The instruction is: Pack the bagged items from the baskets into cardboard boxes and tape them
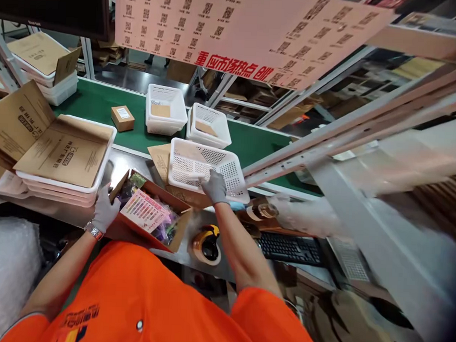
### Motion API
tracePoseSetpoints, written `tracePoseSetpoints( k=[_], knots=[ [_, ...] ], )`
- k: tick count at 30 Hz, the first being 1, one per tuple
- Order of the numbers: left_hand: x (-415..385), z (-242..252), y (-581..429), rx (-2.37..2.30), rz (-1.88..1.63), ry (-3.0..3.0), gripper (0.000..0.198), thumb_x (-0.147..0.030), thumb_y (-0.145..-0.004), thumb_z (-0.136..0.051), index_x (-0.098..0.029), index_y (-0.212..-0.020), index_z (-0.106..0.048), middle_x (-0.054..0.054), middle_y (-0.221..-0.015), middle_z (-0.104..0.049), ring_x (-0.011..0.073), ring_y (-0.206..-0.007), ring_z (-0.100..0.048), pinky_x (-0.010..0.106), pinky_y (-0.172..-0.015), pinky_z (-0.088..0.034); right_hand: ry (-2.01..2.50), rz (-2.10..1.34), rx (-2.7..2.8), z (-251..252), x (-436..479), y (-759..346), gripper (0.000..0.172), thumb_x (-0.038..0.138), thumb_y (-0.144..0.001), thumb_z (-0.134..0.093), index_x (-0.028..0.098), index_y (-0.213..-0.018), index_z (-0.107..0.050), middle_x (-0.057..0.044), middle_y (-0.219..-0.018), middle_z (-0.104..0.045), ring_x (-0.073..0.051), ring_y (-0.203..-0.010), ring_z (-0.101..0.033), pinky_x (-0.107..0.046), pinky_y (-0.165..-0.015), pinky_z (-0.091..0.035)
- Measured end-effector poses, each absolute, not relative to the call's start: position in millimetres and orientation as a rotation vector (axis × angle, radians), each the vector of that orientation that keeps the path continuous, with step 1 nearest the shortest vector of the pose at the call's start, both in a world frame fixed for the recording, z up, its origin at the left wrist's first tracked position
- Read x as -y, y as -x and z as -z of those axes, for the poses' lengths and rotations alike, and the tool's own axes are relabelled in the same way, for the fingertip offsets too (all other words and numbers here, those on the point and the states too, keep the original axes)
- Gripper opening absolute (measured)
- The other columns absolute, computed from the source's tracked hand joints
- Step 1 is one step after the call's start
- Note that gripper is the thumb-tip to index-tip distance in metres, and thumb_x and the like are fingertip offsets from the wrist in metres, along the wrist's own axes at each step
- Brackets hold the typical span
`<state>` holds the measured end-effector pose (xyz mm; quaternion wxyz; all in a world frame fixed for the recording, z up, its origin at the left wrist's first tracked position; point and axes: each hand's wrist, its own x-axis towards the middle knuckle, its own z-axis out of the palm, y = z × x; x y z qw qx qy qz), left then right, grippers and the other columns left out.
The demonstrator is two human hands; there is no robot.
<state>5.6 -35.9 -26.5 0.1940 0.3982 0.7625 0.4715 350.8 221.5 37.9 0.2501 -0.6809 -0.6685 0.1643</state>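
Observation:
My left hand (106,210), in a grey glove, is beside the left flap of an open cardboard box (181,232). Its thumb and fingers are spread. Inside the box lie small plastic-wrapped items (166,233), with a pink-and-white printed card (146,211) on top. My right hand (214,186), gloved too, reaches over the near rim of a white perforated basket (233,173). Its fingers are bent at the basket's near side, and their tips are partly hidden. Behind the box, a flat cardboard piece (160,161) sticks out by the basket.
Stacked white trays with an open carton (64,153) stand at left. On the green conveyor (135,98) are a small sealed box (122,118) and white baskets (166,109). A tape roll (206,245) and keyboard (288,248) lie at right, near a slanting metal frame (288,158).

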Motion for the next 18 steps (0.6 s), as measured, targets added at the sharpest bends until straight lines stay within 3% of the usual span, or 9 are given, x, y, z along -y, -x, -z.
tracePoseSetpoints(
  k=[2,5,9,13,18],
  knots=[
    [29,23,-3,-2.108,-1.28,-1.156,0.07,-0.014,-0.083,-0.067,-0.019,-0.153,-0.069,0.016,-0.152,-0.074,0.036,-0.145,-0.069,0.053,-0.133,-0.051,1.592,-0.47,1.969,-36,-191,-332,0.04,0.032,-0.094,-0.067,0.011,-0.127,-0.076,-0.021,-0.13,-0.078,-0.029,-0.117,-0.07,-0.042,-0.105,-0.055],
    [26,23,0,-2.11,-1.205,-1.156,0.076,-0.011,-0.081,-0.063,-0.016,-0.156,-0.07,0.017,-0.151,-0.076,0.0377,-0.141,-0.072,0.054,-0.13,-0.054,1.177,-0.664,2.464,-42,-125,-296,0.037,0.041,-0.104,-0.067,0.02,-0.132,-0.078,-0.013,-0.123,-0.083,-0.027,-0.108,-0.076,-0.036,-0.096,-0.058],
    [30,28,1,-2.084,-1.182,-1.176,0.076,-0.01,-0.082,-0.059,-0.014,-0.157,-0.071,0.015,-0.147,-0.08,0.0356,-0.137,-0.075,0.051,-0.13,-0.054,1.088,-0.625,3.05,-46,-55,-255,0.024,0.036,-0.107,-0.069,0.022,-0.122,-0.082,-0.012,-0.114,-0.085,-0.028,-0.101,-0.078,-0.031,-0.086,-0.052],
    [35,30,3,-2.118,-1.124,-1.217,0.073,-0.008,-0.086,-0.055,-0.014,-0.157,-0.073,0.014,-0.149,-0.079,0.0335,-0.139,-0.075,0.049,-0.13,-0.055,0.972,-0.643,3.347,-26,-34,-226,0.025,0.023,-0.107,-0.063,0.021,-0.118,-0.086,-0.012,-0.111,-0.087,-0.029,-0.1,-0.08,-0.031,-0.082,-0.05],
    [36,27,3,-2.149,-0.994,-1.262,0.071,-0.006,-0.091,-0.054,-0.014,-0.159,-0.072,0.014,-0.14,-0.084,0.0318,-0.119,-0.083,0.044,-0.116,-0.065,0.949,-0.668,3.42,-19,-45,-208,0.026,0.02,-0.106,-0.065,0.02,-0.107,-0.091,-0.011,-0.106,-0.089,-0.026,-0.094,-0.081,-0.03,-0.083,-0.055]
  ],
)
